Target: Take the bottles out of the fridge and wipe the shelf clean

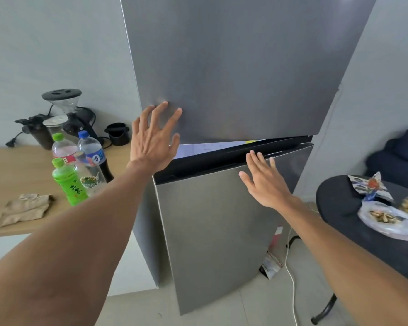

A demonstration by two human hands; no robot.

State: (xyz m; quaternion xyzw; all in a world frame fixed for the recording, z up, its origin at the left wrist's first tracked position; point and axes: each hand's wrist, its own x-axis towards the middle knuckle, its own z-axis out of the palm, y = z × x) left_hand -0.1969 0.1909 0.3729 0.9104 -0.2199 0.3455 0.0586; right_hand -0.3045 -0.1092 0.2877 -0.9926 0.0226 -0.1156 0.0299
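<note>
While both doors get pushed: closing-up stage, by my judgement.
Left hand (154, 142): fingers spread, tips flat on the upper door (233, 67); gripping nothing.
Right hand (264, 182): fingers loosely together, thumb out, palm at the lower door (217, 231) near its top edge; contact cannot be confirmed.
Upper door: ajar, a pale strip of interior showing below it.
Lower door: swung out from the cabinet, not seated.
Bottles (80, 165): four standing in a cluster on the wooden table (14, 165), left of the fridge, already out.
Cloth (24, 209): crumpled on the same table, near the bottles.
Shelf: hidden; cleanliness cannot be judged.
Next move: press both doors fully shut.
</note>
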